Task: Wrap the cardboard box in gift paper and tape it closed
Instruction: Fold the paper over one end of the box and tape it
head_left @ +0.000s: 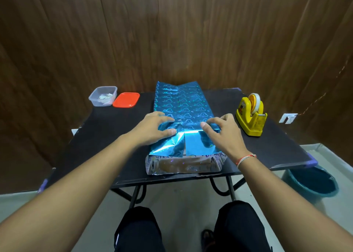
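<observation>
Gift paper [183, 106], shiny blue foil printed with cloud-like outlines, lay wrapped over the cardboard box [183, 166] in the middle of the black table [107, 137]. The bundle's long axis ran straight away from the person, from the near table edge toward the wood-panelled wall [172, 32]. At the far end the paper stood up past the box in two loose flaps. A seam ran down the middle of the top, where two paper edges met. At the near end the paper's silvery reverse side showed, drooping open, with a strip of brown cardboard visible through the opening.

Both forearms reached forward, bare. The left hand [152, 127] lay palm down on the near left part of the top, fingers spread and bent, thumb pressing the paper at the near fold. The right hand [223, 127] mirrored it on the right, fingers arched, fingertips and thumb pressing the paper; a red thread bracelet [245, 158] circled that wrist. Neither hand pinched the paper.

A yellow plastic tape dispenser [250, 116] with a roll of clear tape stood to the right of the box, apart from it. At the far left sat a clear plastic container [103, 96] holding paper scraps, with its flat orange lid [126, 100] just beside it. A blue tub [313, 183] stood on the floor at right.
</observation>
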